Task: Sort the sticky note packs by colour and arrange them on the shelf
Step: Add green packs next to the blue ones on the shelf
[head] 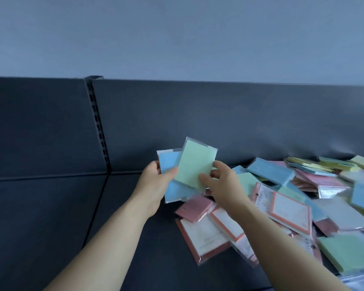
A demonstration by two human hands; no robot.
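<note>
Between both hands, above the dark shelf (51, 206): green pack (194, 162) pinched by right hand (221, 185), overlapping blue pack (169, 181) gripped by left hand (153, 185). Right of the right hand, touching the shelf: mixed pile (303, 202) of pink, blue, green, yellow packs.

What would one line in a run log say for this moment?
left hand: holds blue pack | right hand: pinches green pack | pile: mixed colours, unsorted, on shelf

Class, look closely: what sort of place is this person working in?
Probably a shop aisle: a dark shelf with a slotted upright, and a heap of wrapped sticky note packs.
</note>
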